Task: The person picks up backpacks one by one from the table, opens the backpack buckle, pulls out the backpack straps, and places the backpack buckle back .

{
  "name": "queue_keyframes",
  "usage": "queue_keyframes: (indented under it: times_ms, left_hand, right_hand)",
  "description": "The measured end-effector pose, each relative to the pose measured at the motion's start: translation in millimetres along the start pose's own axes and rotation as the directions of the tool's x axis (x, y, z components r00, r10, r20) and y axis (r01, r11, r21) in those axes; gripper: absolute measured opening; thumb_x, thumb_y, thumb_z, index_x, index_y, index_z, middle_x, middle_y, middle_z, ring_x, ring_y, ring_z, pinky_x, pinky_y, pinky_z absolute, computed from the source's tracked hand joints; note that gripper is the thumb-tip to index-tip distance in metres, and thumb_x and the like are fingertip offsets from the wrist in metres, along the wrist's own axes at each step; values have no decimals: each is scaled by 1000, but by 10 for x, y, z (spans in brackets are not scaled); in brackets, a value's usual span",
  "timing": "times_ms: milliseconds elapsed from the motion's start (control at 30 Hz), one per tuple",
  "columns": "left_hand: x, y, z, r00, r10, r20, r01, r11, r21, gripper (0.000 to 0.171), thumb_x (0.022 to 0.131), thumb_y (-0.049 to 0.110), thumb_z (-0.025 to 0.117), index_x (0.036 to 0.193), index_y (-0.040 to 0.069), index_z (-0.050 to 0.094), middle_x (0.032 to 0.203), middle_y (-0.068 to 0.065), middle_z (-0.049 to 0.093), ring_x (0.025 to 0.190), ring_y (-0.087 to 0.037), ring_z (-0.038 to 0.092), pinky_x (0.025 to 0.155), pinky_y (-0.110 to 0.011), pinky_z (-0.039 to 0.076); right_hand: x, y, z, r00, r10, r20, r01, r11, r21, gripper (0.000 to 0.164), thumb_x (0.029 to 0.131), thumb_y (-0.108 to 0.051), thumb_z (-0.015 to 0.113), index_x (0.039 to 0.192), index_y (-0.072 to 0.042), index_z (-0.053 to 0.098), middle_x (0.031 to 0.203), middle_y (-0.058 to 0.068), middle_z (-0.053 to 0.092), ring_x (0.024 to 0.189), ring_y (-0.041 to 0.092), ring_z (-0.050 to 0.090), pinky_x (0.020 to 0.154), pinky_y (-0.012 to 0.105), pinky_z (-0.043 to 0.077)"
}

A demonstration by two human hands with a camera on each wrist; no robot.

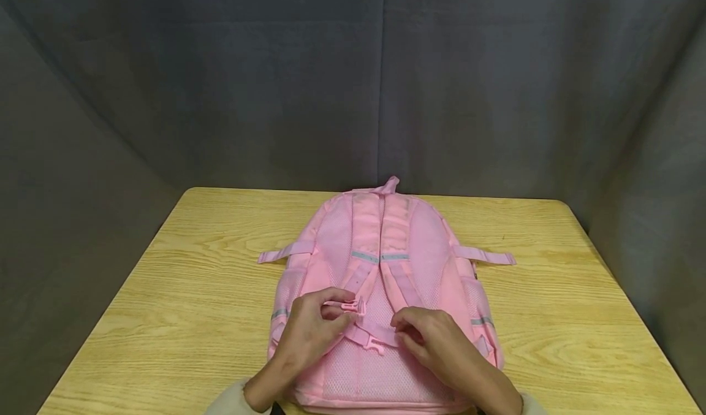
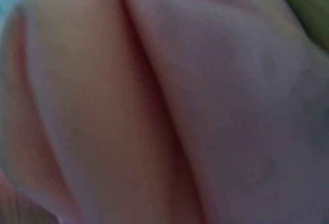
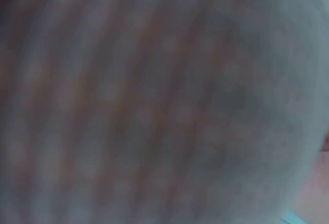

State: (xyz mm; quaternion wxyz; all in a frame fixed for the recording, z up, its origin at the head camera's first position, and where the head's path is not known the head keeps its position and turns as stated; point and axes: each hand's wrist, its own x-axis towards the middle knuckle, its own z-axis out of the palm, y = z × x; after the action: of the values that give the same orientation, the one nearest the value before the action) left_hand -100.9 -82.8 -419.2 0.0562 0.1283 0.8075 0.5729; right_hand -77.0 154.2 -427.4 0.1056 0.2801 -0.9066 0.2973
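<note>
A pink backpack (image 1: 449,317) lies with its strap side up. Between thumb and fingers, my left hand (image 1: 309,326) pinches a pink side-release buckle piece (image 1: 360,306) over the back panel. My right hand (image 1: 438,341) is to the right, its thumb and index finger pinching a pink strap (image 1: 380,333) that runs leftward. Another buckle piece (image 1: 375,346) lies below this strap, between the hands. In the left wrist view, blurred skin of the left hand (image 2: 113,100) fills most of the picture. A blurred pale surface covers most of the right wrist view.
The backpack rests on a wood-grain table (image 1: 193,292). Two short strap ends, the left one (image 1: 273,255) and the right one (image 1: 491,256), stick out at its sides. Its top loop (image 1: 392,185) points toward the dark grey curtain (image 1: 309,96) behind the table.
</note>
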Motion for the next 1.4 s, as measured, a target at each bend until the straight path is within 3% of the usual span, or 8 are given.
queue_keyframes:
  times_ms: [100,167,300,367,467,700,1100,1400]
  left_hand:
    - [0,-24,10,998,59,-26,-55,992,114,20,86,6,75,106,4,73,90,-5,76,81,-10,73,70,-19,58]
    - [3,-36,18,992,116,-53,-101,966,237,19,85,10,78,103,6,75,89,-3,76,79,-7,71,70,-19,57]
    - [10,-46,25,972,222,-81,-153,851,502,19,82,18,82,99,12,78,87,3,76,77,-6,68,68,-24,54]
    - [13,-51,28,964,255,-71,-166,793,586,19,81,21,82,99,14,79,89,4,76,80,-8,69,68,-26,55]
    - [12,-60,28,954,296,-41,-200,734,649,18,82,23,81,97,13,79,90,3,77,82,-13,72,68,-30,57]
    - [6,-91,33,915,404,-10,-277,647,711,8,87,21,77,87,14,77,83,3,76,76,-15,73,64,-28,58]
    - [23,-147,39,886,464,7,-291,543,788,5,84,21,78,88,18,78,80,6,74,75,-12,72,59,-32,56]
    - [29,-135,39,890,454,29,-294,526,798,5,86,21,77,88,17,77,80,5,74,74,-13,71,58,-32,55]
  right_hand:
    - [1,12,12,999,-35,-30,35,999,-29,20,79,1,78,87,-15,68,80,-13,66,72,-3,53,65,19,51]
    - [0,20,22,997,-57,-46,55,998,-40,21,77,2,79,86,-14,68,80,-12,65,72,-3,53,65,18,51]
    - [-5,32,34,994,-85,-67,81,995,-57,23,75,3,79,86,-14,68,80,-12,66,72,-3,54,66,17,50]
    - [-5,33,36,993,-95,-72,90,994,-68,23,75,3,80,86,-14,68,80,-11,66,73,-3,55,66,17,50]
    - [-5,34,37,991,-108,-76,102,991,-83,23,75,4,79,85,-13,68,81,-11,67,73,-3,56,67,18,51]
    - [-1,29,50,989,-126,-74,119,989,-91,23,75,6,79,85,-12,68,80,-9,67,74,-2,57,68,18,52]
    - [4,-9,83,982,-164,-90,148,976,-158,23,72,6,80,78,-14,70,76,-10,62,71,1,57,65,17,51]
    - [-5,0,115,985,-170,-38,157,960,-232,18,74,0,82,78,-15,73,80,-9,63,78,3,60,70,20,53]
